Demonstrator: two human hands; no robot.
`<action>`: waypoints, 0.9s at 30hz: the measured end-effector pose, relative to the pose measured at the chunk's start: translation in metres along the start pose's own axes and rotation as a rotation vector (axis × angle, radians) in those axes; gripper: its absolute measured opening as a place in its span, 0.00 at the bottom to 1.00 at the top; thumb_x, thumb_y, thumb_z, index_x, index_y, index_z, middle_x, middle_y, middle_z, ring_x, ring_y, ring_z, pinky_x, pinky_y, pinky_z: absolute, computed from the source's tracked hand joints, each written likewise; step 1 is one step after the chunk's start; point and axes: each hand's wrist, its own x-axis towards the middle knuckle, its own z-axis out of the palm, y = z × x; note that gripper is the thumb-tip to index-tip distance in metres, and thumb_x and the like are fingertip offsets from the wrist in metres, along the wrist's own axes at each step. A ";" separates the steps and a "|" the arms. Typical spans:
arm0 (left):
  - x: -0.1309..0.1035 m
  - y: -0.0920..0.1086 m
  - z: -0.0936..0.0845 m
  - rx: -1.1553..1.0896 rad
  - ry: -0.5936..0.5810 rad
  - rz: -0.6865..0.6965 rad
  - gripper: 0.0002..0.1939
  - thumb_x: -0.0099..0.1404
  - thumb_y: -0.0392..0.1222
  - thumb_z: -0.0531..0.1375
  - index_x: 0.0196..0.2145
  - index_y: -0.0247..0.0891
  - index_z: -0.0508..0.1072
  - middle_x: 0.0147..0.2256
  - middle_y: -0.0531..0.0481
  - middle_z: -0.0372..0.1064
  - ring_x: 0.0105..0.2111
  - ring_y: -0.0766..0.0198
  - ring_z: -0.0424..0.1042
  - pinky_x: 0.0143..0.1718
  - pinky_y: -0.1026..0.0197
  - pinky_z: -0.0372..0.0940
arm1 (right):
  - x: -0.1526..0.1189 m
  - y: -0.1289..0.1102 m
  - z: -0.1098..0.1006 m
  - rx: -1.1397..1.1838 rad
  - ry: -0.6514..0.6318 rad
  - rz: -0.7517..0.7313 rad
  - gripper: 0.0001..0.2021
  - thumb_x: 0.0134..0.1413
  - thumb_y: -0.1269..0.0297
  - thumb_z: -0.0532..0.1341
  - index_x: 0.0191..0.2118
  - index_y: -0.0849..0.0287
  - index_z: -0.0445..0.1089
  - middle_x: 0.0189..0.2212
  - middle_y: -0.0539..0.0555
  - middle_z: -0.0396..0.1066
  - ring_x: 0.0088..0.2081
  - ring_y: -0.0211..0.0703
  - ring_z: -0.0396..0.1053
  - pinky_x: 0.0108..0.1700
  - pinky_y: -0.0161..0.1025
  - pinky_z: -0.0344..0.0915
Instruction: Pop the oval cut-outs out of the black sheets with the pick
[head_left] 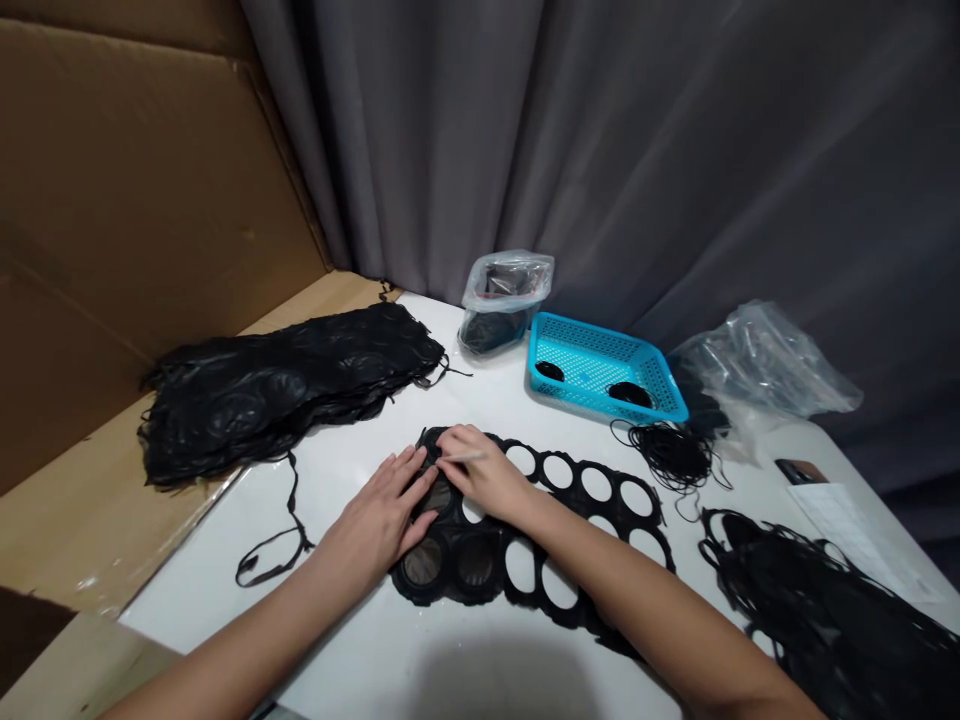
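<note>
A black sheet (pixel 550 505) with rows of round openings lies on the white table. Some openings at its left end are filled with dark discs, while those farther right show white through them. My left hand (pixel 388 507) rests on the sheet's left edge, fingers spread and holding nothing. Close beside it, my right hand (pixel 480 475) pinches a thin pale stick-like tool (pixel 466 457), its tip near the upper left corner of the sheet. What lies under the fingertips is hidden.
Stacked black sheets (pixel 285 385) lie at left beside a cardboard box (pixel 142 180). Behind are a plastic bag (pixel 506 285) and blue basket (pixel 585 340) holding black pieces. Black cord (pixel 671 455), clear bags (pixel 780 360) and black scraps (pixel 840 620) are at right.
</note>
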 end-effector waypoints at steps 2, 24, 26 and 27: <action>0.000 0.001 0.000 0.006 0.009 0.009 0.24 0.75 0.50 0.51 0.62 0.34 0.66 0.64 0.35 0.61 0.64 0.49 0.62 0.64 0.46 0.60 | 0.000 -0.002 0.005 -0.094 0.012 -0.021 0.07 0.63 0.75 0.55 0.38 0.57 0.67 0.42 0.58 0.71 0.44 0.48 0.66 0.49 0.42 0.64; -0.043 0.049 -0.016 0.021 0.119 0.000 0.18 0.76 0.41 0.50 0.56 0.29 0.71 0.55 0.34 0.71 0.56 0.48 0.71 0.55 0.47 0.70 | -0.028 -0.028 -0.001 0.314 -0.045 0.143 0.02 0.63 0.70 0.59 0.38 0.57 0.68 0.42 0.53 0.70 0.44 0.43 0.69 0.51 0.40 0.64; -0.046 0.049 -0.015 0.009 0.134 -0.004 0.18 0.76 0.40 0.51 0.56 0.30 0.71 0.56 0.35 0.70 0.57 0.49 0.70 0.56 0.48 0.69 | -0.028 -0.027 -0.003 0.333 -0.068 0.162 0.02 0.62 0.71 0.60 0.38 0.57 0.68 0.43 0.53 0.69 0.44 0.42 0.69 0.50 0.40 0.64; -0.046 0.048 -0.015 0.003 0.135 -0.008 0.18 0.76 0.40 0.51 0.57 0.30 0.71 0.57 0.35 0.70 0.58 0.50 0.69 0.57 0.48 0.69 | -0.027 -0.027 -0.003 0.337 -0.070 0.164 0.02 0.62 0.71 0.60 0.38 0.57 0.68 0.43 0.53 0.69 0.44 0.42 0.69 0.50 0.40 0.64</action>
